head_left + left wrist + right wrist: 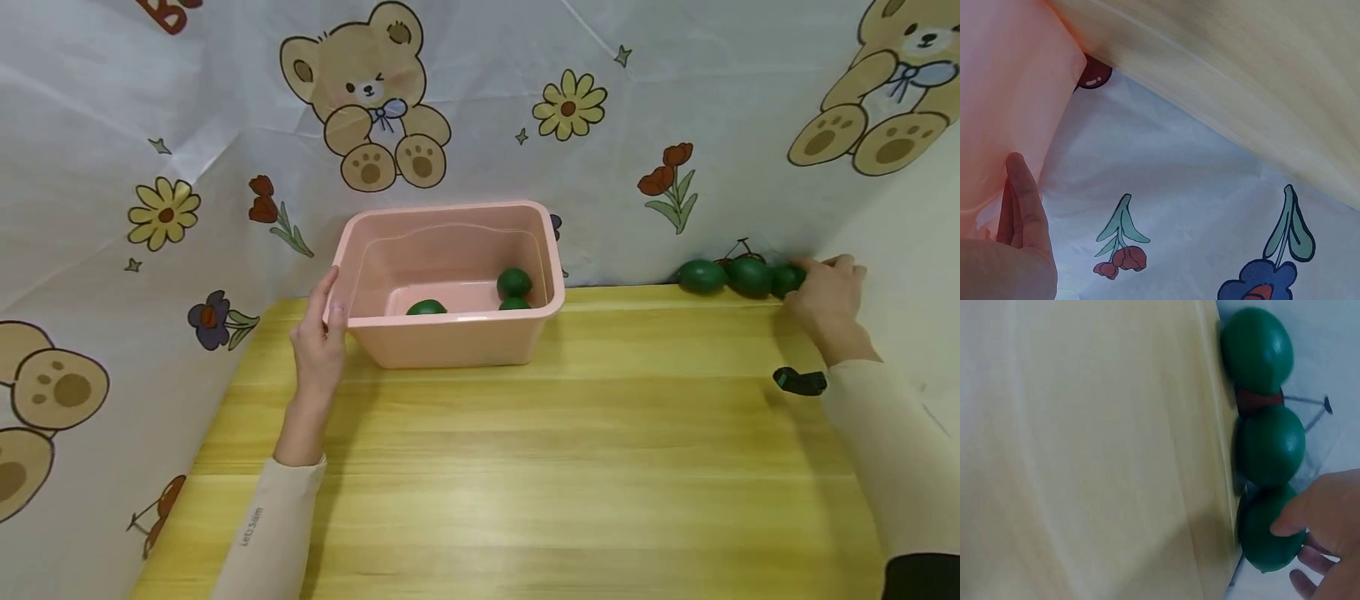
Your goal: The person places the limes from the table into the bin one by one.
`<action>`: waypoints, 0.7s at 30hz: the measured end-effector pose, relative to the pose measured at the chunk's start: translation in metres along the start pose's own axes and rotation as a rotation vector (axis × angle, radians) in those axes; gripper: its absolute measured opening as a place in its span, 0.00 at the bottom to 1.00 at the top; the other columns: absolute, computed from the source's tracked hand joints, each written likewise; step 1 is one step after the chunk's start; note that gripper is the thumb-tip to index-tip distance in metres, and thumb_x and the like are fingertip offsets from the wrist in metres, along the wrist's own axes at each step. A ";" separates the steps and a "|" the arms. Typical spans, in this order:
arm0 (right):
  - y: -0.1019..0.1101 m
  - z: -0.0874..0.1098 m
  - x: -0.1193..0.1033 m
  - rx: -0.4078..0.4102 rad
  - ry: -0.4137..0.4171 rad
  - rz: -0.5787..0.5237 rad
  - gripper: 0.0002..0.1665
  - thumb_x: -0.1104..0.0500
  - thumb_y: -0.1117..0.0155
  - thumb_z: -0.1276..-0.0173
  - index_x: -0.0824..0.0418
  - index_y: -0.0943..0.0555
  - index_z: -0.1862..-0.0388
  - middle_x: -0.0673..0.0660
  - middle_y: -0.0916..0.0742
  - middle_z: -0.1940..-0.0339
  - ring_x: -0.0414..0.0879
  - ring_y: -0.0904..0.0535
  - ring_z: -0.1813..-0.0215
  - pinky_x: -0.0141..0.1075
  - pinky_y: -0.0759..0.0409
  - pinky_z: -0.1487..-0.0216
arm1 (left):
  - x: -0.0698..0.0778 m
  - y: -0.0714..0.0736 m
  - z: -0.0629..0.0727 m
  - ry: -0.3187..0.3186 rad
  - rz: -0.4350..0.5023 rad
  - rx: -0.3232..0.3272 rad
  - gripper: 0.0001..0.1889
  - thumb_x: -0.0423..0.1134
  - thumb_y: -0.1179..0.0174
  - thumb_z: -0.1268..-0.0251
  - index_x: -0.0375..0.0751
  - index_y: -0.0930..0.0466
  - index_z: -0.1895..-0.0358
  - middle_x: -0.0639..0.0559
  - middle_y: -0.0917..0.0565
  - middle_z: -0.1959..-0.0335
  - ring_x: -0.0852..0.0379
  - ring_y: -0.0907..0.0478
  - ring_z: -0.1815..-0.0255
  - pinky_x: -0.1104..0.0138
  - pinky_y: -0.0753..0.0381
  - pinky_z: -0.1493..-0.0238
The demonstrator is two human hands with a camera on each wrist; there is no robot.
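A pink plastic bin [450, 342] stands at the back of the wooden table, with several smooth dark green oval fruits [513, 282] inside. My left hand [318, 342] holds its near left corner, thumb at the front rim and long fingers [1029, 215] flat along the outer side wall. Far to the right, three more of these green fruits [1257, 350] form a row along the back edge. The rightmost green oval fruit [1269, 534] is in the grasp of my right hand [828, 300]. Its thumb lies over the fruit, other fingers on the far side.
A white cloth [480, 150] printed with bears and flowers rises behind the table [562, 467] and along both sides. Near my right wrist floats a small black strap end [799, 382]. The middle green fruit [748, 276] sits right beside the grasped one.
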State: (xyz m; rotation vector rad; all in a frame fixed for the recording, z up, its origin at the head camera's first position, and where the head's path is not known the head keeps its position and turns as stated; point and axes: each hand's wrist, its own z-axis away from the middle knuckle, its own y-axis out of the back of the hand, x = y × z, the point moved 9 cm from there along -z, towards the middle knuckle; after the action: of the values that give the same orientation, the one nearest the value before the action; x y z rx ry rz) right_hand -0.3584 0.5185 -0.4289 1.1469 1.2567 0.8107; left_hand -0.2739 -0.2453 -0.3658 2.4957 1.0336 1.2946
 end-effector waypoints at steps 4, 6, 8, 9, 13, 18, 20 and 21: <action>-0.003 0.006 0.018 -0.020 -0.040 0.007 0.41 0.62 0.50 0.31 0.73 0.41 0.19 0.88 0.33 0.44 0.82 0.44 0.39 0.69 0.49 0.37 | 0.000 -0.004 0.003 0.011 -0.007 -0.024 0.26 0.48 0.51 0.20 0.53 0.26 0.23 0.35 0.16 0.37 0.46 0.30 0.78 0.77 0.36 0.79; -0.007 0.010 0.023 -0.015 -0.062 -0.059 0.42 0.60 0.49 0.28 0.73 0.44 0.18 0.89 0.33 0.39 0.84 0.43 0.36 0.70 0.48 0.33 | 0.001 -0.004 0.004 0.016 -0.007 -0.025 0.26 0.48 0.52 0.20 0.54 0.27 0.23 0.37 0.16 0.36 0.46 0.28 0.77 0.76 0.35 0.77; -0.012 0.013 0.026 0.002 -0.095 -0.152 0.42 0.59 0.48 0.26 0.73 0.45 0.18 0.88 0.34 0.33 0.84 0.42 0.32 0.71 0.47 0.29 | 0.001 -0.003 0.004 0.023 -0.004 -0.025 0.26 0.48 0.52 0.19 0.55 0.27 0.22 0.41 0.18 0.32 0.46 0.22 0.68 0.79 0.31 0.70; -0.014 0.015 0.028 0.010 -0.120 -0.207 0.42 0.57 0.47 0.24 0.73 0.46 0.17 0.87 0.35 0.29 0.84 0.43 0.29 0.71 0.46 0.27 | 0.000 -0.003 0.004 0.026 -0.004 -0.025 0.26 0.48 0.52 0.19 0.55 0.28 0.22 0.44 0.20 0.29 0.45 0.19 0.62 0.81 0.29 0.65; -0.020 0.024 0.033 0.062 -0.218 -0.359 0.43 0.53 0.48 0.21 0.69 0.47 0.15 0.81 0.40 0.20 0.81 0.49 0.21 0.71 0.46 0.23 | 0.000 -0.003 0.003 0.032 -0.003 -0.024 0.26 0.49 0.52 0.19 0.56 0.27 0.22 0.46 0.21 0.28 0.43 0.18 0.59 0.82 0.29 0.64; -0.022 0.033 0.037 0.111 -0.294 -0.410 0.44 0.49 0.48 0.21 0.67 0.47 0.14 0.77 0.40 0.17 0.76 0.50 0.19 0.67 0.47 0.21 | -0.001 -0.002 0.002 0.018 -0.004 -0.017 0.27 0.49 0.52 0.20 0.54 0.27 0.22 0.41 0.20 0.30 0.43 0.23 0.68 0.79 0.34 0.73; -0.021 0.035 0.037 0.123 -0.315 -0.431 0.45 0.48 0.48 0.22 0.66 0.47 0.14 0.75 0.41 0.17 0.74 0.51 0.18 0.67 0.46 0.21 | 0.000 -0.002 0.001 0.010 -0.004 -0.011 0.27 0.49 0.52 0.20 0.53 0.27 0.22 0.41 0.20 0.30 0.42 0.25 0.71 0.79 0.35 0.74; -0.020 0.036 0.036 0.136 -0.322 -0.446 0.45 0.47 0.47 0.22 0.65 0.46 0.14 0.74 0.40 0.16 0.73 0.51 0.18 0.66 0.45 0.21 | -0.001 -0.001 0.000 0.010 -0.003 -0.009 0.27 0.49 0.52 0.20 0.54 0.27 0.22 0.43 0.20 0.29 0.42 0.24 0.68 0.80 0.34 0.71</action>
State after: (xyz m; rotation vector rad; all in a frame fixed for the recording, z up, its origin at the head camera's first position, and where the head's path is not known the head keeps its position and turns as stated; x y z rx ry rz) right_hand -0.3192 0.5399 -0.4610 1.0019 1.2417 0.2022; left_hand -0.2745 -0.2445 -0.3671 2.4827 1.0310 1.3091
